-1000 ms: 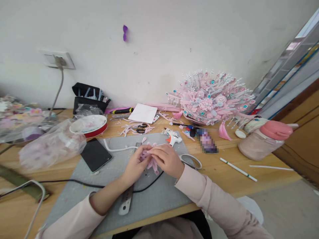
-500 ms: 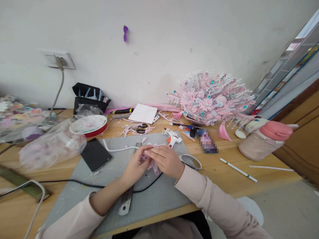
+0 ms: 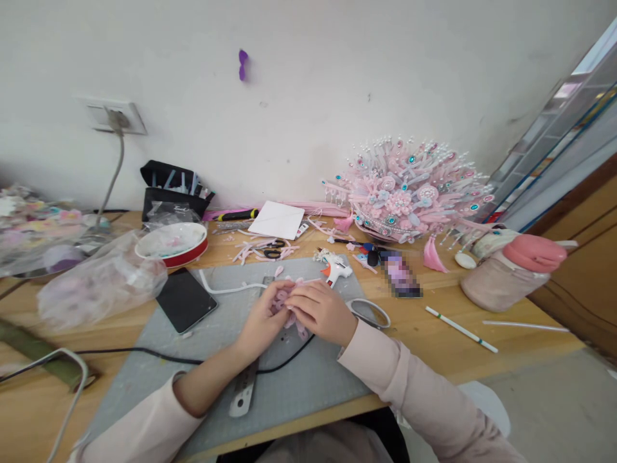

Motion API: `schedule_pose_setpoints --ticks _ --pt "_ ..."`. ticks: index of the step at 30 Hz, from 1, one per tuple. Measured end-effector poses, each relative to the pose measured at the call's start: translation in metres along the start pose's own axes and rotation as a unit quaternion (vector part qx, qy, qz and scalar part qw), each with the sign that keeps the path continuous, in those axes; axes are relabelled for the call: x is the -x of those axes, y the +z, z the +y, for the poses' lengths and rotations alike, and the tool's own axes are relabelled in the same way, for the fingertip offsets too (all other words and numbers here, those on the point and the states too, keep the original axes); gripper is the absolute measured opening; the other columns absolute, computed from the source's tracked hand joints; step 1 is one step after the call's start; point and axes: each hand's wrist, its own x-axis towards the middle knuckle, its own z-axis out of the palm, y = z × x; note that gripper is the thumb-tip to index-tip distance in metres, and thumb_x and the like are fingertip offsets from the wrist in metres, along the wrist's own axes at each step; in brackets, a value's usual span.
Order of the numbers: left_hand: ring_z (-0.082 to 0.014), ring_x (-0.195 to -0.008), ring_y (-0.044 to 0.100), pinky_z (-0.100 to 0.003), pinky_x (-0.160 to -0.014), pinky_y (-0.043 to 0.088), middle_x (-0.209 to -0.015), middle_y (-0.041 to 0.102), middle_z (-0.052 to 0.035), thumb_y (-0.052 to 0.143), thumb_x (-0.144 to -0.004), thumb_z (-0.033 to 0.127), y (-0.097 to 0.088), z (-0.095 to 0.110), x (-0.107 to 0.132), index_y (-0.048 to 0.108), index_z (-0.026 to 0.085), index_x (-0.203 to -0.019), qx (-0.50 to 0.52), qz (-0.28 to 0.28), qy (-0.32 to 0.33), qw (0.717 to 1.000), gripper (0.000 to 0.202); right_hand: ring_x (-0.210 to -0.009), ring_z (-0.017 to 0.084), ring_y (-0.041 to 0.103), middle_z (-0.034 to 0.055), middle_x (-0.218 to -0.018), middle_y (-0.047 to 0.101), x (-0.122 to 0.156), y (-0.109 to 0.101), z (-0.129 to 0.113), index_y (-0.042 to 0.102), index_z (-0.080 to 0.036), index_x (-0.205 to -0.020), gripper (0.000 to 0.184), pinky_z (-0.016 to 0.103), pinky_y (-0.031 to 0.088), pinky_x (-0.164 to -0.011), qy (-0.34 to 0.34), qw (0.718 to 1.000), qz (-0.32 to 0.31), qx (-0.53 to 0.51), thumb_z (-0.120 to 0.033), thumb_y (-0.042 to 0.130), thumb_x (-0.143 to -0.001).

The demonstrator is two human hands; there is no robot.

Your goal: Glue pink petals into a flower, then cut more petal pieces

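Note:
Both my hands meet over the grey mat (image 3: pixel 202 386), closed around a small pink looped piece (image 3: pixel 299 326) that looks like a pipe-cleaner flower. My left hand (image 3: pixel 264 321) grips its left side between thumb and fingers. From the right, my right hand (image 3: pixel 322 310) pinches it, fingers bent over the top. The palms and fingers hide much of the piece. Beneath the hands lies a steel ruler (image 3: pixel 241 392), partly covered. A loose pink petal (image 3: pixel 278 271) rests just beyond my left fingers. Behind my right hand sits a white glue gun (image 3: pixel 339 270) with an orange part.
A large pink beaded headdress (image 3: pixel 400 193) stands at the back right, near a pink-lidded bottle (image 3: pixel 511 273). A black tablet (image 3: pixel 187 299), a red-rimmed bowl (image 3: pixel 186 255) and a plastic bag (image 3: pixel 96 289) are left. Black scissors (image 3: pixel 272 253) lie behind; a dark cable (image 3: pixel 164 355) crosses the mat.
My right fingers have drawn back slightly and curled lower, so more of the pink piece shows between the hands. My left hand stays nearly in place.

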Motion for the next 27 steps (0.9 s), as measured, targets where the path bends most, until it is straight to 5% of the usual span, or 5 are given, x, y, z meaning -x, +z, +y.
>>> schedule_pose_setpoints --ticks 27 --pt "-0.0147 -0.084 0.056 -0.027 -0.078 0.044 -0.09 0.059 -0.0014 0.054 -0.074 0.033 -0.0019 0.0058 -0.002 0.051 0.019 -0.1 0.002 0.046 -0.019 0.999 0.03 -0.087 0.016 0.057 0.0072 -0.089 0.065 0.0025 -0.0028 -0.0012 0.06 -0.019 -0.095 0.021 0.032 0.047 -0.079 0.107 0.98 0.124 -0.109 -0.015 0.04 -0.088"
